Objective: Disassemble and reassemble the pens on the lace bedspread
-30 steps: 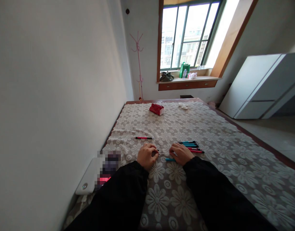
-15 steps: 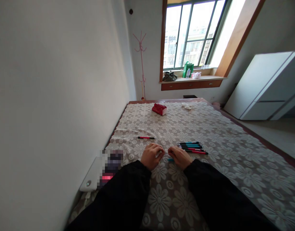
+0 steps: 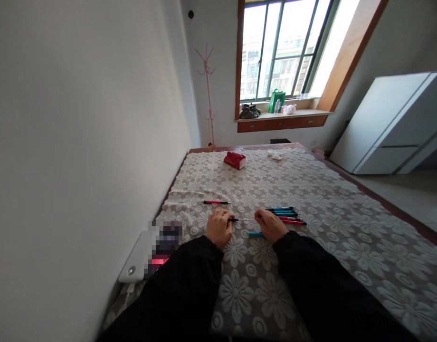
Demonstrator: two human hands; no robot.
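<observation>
My left hand (image 3: 219, 228) is closed around a dark pen part (image 3: 233, 219), whose black tip pokes out toward the right. Across the gap runs a thin pale stick (image 3: 246, 220), like a pen refill, pinched at its right end by my right hand (image 3: 271, 227). Whether its left end sits inside the black part I cannot tell. A teal pen barrel (image 3: 254, 234) lies on the cloth just below my right fingers, partly covered by that hand. Several teal and black pens (image 3: 284, 213) and red and black pens (image 3: 293, 222) lie beyond my right hand. One red and black pen (image 3: 216, 203) lies above my left hand.
A patterned floral cloth (image 3: 236, 289) covers the table. A red tissue pack (image 3: 234, 160) and a crumpled white item (image 3: 275, 155) lie toward the far end. On the left by the wall are a white power bank-like device (image 3: 133, 266) and a blurred-out item (image 3: 170, 242).
My hands have moved apart, with the right shifting rightward. The black part and the thin stick now show between them, and more of the teal barrel is uncovered.
</observation>
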